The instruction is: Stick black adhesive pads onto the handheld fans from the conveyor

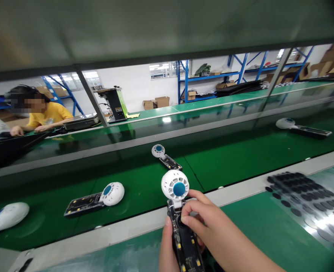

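Note:
A device with a white round head (171, 182), a blue disc at its centre and a black circuit-board body (187, 245) with small yellow squares stands tilted before me. My left hand (167, 245) grips the body from its left side. From the right, my right hand (205, 217) reaches over the board, thumb and index finger pinched at a black round piece (180, 220) just below the head. One of its fingers extends behind the white head. Fingers behind the body are partly hidden.
More such devices lie on the green conveyor belt: one left (93, 200), one behind mine (169, 161), one far right (305, 130). A sheet of black round stickers (305, 192) lies at right. A co-worker in yellow (52, 113) sits across the line. A panel (155, 30) hangs overhead.

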Demonstrator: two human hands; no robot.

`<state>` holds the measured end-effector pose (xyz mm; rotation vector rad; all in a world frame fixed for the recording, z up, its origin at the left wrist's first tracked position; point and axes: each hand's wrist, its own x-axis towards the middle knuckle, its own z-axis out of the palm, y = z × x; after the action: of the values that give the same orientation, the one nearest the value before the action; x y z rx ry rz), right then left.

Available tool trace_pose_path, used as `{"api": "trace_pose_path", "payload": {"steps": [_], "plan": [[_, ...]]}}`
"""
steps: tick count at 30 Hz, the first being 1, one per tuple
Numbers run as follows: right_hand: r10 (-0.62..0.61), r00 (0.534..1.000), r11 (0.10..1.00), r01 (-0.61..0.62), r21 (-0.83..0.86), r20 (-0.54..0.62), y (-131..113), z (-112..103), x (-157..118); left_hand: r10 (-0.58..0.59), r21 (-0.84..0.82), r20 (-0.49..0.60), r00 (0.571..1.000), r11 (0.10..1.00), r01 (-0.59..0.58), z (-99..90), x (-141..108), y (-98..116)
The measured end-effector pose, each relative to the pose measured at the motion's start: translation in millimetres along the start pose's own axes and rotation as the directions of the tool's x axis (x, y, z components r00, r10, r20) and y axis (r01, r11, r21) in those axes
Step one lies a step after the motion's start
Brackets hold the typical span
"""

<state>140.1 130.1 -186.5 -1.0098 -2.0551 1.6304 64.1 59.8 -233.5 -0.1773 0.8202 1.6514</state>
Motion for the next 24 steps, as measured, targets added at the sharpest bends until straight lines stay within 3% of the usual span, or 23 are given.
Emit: {"api": "trace_pose_path", "payload": {"steps": [5, 10, 17, 24], "plan": [[-0.006, 1.0, 0.999, 0.005, -0.034, -0.023, -2.3, 1.3, -2.3, 0.076, 0.004, -0.076, 0.994, 0.997, -0.076, 2.6, -1.0, 1.0], [-0.013, 0.998, 1.0, 0.011, -0.023, -0.067, -4.2, 4.3, -1.5, 0.053, -0.017, -0.1, 0.994, 0.998, -0.055, 5.0, -2.9, 1.5], [-0.047, 0.997, 0.998, 0.044, -0.041, -0.056, -3.4, 4.9, -0.3, 0.183, 0.017, -0.139, 0.973, 0.983, -0.183, -1.6, 0.4, 1.1], [-0.117, 0.991, 0.987, 0.108, -0.121, -0.07, -2.3, 5.1, -1.7, 0.14, 0.036, -0.097, 0.985, 0.99, -0.137, -3.9, 5.2, 1.1]]}}
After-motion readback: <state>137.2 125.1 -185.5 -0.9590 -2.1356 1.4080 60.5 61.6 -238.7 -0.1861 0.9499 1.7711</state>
